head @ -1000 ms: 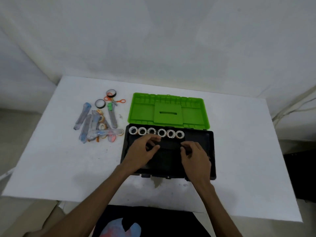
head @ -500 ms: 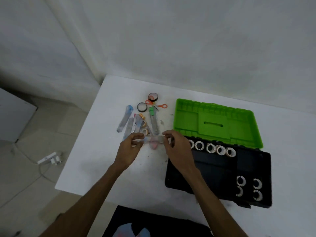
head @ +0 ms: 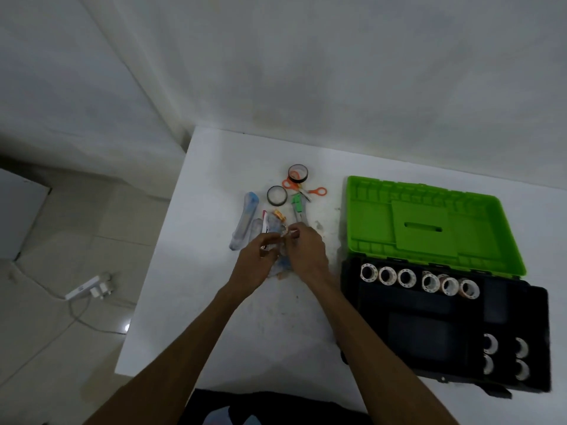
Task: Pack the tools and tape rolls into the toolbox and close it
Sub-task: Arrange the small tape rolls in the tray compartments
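Observation:
The toolbox stands open at the right, its black base [head: 429, 320] in front and its green lid [head: 429, 222] lying back. A row of white tape rolls [head: 406, 277] lines the base's far edge, and several more rolls [head: 504, 357] sit in its front right corner. Left of the box, my left hand [head: 253, 266] and right hand [head: 306, 253] meet over a pile of clear tape packets [head: 245, 222]. Both pinch one clear packet [head: 280, 236] between them. Two black tape rolls [head: 276, 196], orange scissors [head: 317, 191] and a green utility knife [head: 297, 205] lie behind the pile.
The white table [head: 190, 302] ends close to the left of the pile, with tiled floor below. A white power strip [head: 87, 286] with a cable lies on that floor. A pale wall rises right behind the table.
Both hands left the toolbox base and moved left to the pile, where they took hold of a clear packet. The view swung left, so the toolbox now sits at the right.

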